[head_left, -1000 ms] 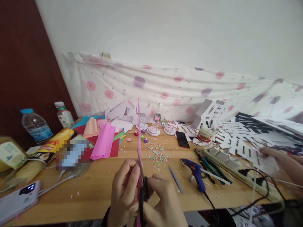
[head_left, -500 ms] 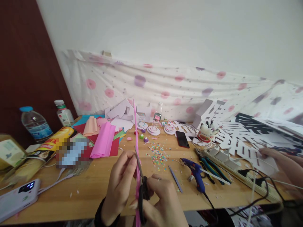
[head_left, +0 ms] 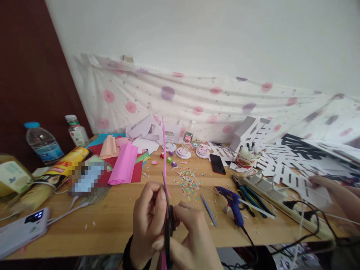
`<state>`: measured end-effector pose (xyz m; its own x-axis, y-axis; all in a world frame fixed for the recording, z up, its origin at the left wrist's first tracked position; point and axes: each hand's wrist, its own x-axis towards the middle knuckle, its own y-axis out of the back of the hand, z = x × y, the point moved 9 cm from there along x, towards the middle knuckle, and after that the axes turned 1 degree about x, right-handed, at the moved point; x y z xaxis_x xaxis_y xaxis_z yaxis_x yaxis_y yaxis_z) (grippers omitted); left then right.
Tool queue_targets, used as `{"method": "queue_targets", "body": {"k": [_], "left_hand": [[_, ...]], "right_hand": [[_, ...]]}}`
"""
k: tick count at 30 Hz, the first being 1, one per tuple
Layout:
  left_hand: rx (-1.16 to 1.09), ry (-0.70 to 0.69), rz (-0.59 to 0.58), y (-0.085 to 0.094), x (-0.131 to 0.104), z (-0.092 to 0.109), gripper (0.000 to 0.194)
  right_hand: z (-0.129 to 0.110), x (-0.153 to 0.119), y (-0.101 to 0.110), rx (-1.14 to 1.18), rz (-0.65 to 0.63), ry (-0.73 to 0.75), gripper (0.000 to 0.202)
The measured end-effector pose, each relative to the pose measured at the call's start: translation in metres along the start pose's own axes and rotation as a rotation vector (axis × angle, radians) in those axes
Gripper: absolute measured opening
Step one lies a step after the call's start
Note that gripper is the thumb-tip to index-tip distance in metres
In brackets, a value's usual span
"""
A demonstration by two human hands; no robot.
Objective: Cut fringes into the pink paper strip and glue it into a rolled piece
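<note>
A long, narrow pink crepe paper strip [head_left: 164, 150] stands upright before me, its lower part running down between my hands. My left hand [head_left: 150, 213] pinches it with thumb and fingers. My right hand [head_left: 191, 232] grips a pair of black-handled scissors [head_left: 168, 225], blades pointing up along the strip beside my left fingertips. Whether the blades are fully closed cannot be made out, as they are seen edge-on. Beyond the hands, colourful confetti bits [head_left: 189, 182] lie scattered on the wooden table [head_left: 107, 225].
Right of my hands lie a blue glue gun [head_left: 233, 204], pliers [head_left: 253, 198], a power strip [head_left: 281, 202] and a phone [head_left: 217, 164]. Pink crepe paper [head_left: 123, 163] and bottles [head_left: 43, 144] stand left. At far right another person's hand [head_left: 329, 187] touches cut white paper.
My left hand has shifted slightly right, closer to the scissors, still pinching the strip. A piece of the strip now angles off near the blade tips. The view has shifted slightly.
</note>
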<state>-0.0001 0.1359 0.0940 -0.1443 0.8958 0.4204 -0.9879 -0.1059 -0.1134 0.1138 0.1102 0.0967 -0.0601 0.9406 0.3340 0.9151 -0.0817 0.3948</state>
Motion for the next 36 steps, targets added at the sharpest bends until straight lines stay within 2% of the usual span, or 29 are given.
{"method": "queue_targets", "body": {"k": [3, 6, 10, 13, 18, 21, 25, 31, 36], "left_hand": [[0.008, -0.022, 0.051, 0.003, 0.000, 0.003, 0.028], [-0.021, 0.019, 0.132, 0.005, -0.001, 0.006, 0.029], [-0.032, 0.072, 0.208, 0.005, -0.003, 0.011, 0.026], [-0.003, 0.082, 0.235, 0.009, -0.002, 0.008, 0.025], [0.059, -0.053, 0.174, 0.015, 0.005, -0.001, 0.030], [0.093, -0.064, 0.187, 0.020, 0.007, -0.007, 0.031], [0.088, -0.096, 0.208, 0.021, 0.005, -0.001, 0.029], [0.066, 0.013, 0.153, 0.019, 0.002, -0.006, 0.028], [0.118, -0.035, 0.150, 0.020, 0.003, -0.002, 0.028]], "right_hand": [[0.002, 0.000, -0.006, 0.000, -0.043, -0.001, 0.048], [0.004, 0.000, -0.010, 0.026, -0.070, -0.003, 0.048], [0.003, 0.001, -0.011, 0.008, -0.065, 0.003, 0.050], [0.001, 0.001, -0.010, -0.021, -0.044, 0.010, 0.052], [0.004, 0.000, -0.016, -0.013, -0.083, -0.006, 0.047], [0.009, -0.001, -0.020, -0.012, -0.101, -0.035, 0.045], [0.012, -0.002, -0.022, -0.001, -0.104, -0.070, 0.040], [0.004, 0.001, -0.017, -0.029, -0.093, -0.059, 0.050], [0.008, 0.002, -0.019, 0.004, -0.125, -0.095, 0.046]]}}
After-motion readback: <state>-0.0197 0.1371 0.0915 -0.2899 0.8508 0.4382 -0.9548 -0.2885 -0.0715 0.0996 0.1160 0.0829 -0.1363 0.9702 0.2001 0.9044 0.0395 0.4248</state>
